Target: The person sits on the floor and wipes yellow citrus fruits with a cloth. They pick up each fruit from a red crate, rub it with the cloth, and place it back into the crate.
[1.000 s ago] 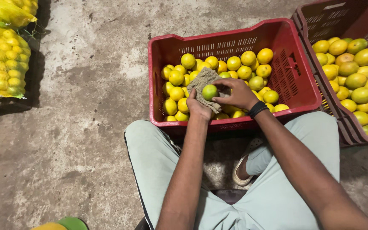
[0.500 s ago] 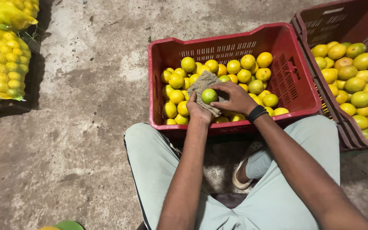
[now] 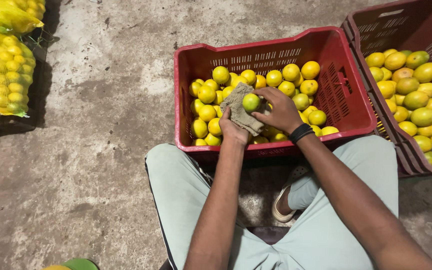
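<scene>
Yellow mesh sacks (image 3: 3, 70) of small yellow fruit, bulging, stacked far left of fingers (image 3: 262, 102), at frame edge. Another sack (image 3: 11, 12) above, top-left corner. No labels, signs or screens seen.

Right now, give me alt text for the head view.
The right hand holds a green-yellow fruit against a brown cloth held in the left hand, over a red crate of yellow fruit; a second crate stands right.
</scene>
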